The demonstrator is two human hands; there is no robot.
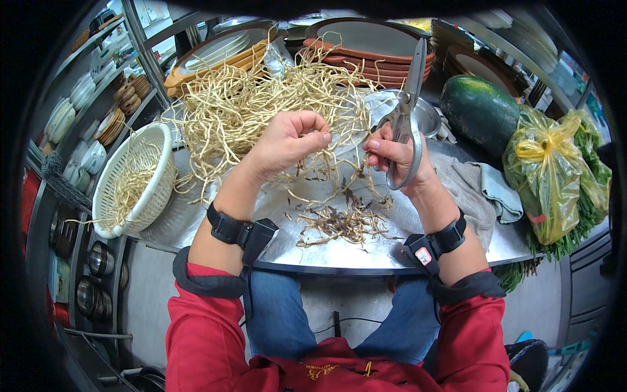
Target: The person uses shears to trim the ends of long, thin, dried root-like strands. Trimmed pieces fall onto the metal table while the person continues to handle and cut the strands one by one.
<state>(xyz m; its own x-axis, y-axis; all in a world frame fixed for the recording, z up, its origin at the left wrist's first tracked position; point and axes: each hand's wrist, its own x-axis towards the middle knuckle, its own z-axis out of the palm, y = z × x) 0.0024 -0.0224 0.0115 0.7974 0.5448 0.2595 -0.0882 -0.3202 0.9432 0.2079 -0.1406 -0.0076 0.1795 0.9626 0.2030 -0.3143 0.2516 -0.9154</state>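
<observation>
My left hand is curled with thumb and index finger together, in front of a large heap of pale, stringy roots; I see nothing in its fingers. In my right hand is a pair of metal scissors, blades pointing up and close together. The right fingertips also touch a thin root strand. Below and between both hands, a small pile of brown root trimmings lies on the metal table. More pale roots lie in a white plastic colander at the left.
Behind the heap stand stacked brown-rimmed dishes and a metal bowl. On the right are a dark green melon, a grey cloth and a tied yellow plastic bag beside green stalks. Shelves with crockery flank the left.
</observation>
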